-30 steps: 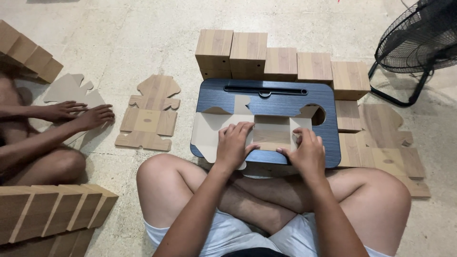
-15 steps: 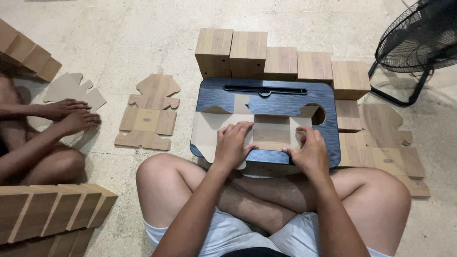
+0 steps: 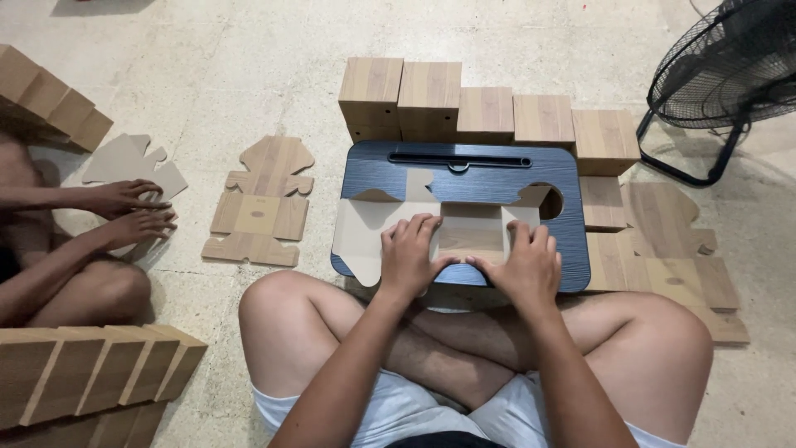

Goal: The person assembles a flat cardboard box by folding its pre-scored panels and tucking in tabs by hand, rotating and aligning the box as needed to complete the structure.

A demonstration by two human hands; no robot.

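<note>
Floor: pale concrete floor (image 3: 207,66), a dark blue lap tray (image 3: 481,170) on it.
Left hand (image 3: 408,253): presses flat on the cardboard box blank (image 3: 365,236).
Right hand (image 3: 524,261): fingers spread, pushing the same blank down.

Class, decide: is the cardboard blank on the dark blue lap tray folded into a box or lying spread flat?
Mostly spread flat: the cardboard blank lies open on the tray, both hands pressing its middle panels.

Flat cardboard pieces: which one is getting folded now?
The cardboard blank on the blue lap tray, under both hands. The stack left of it and the sheets on the right lie untouched.
</note>
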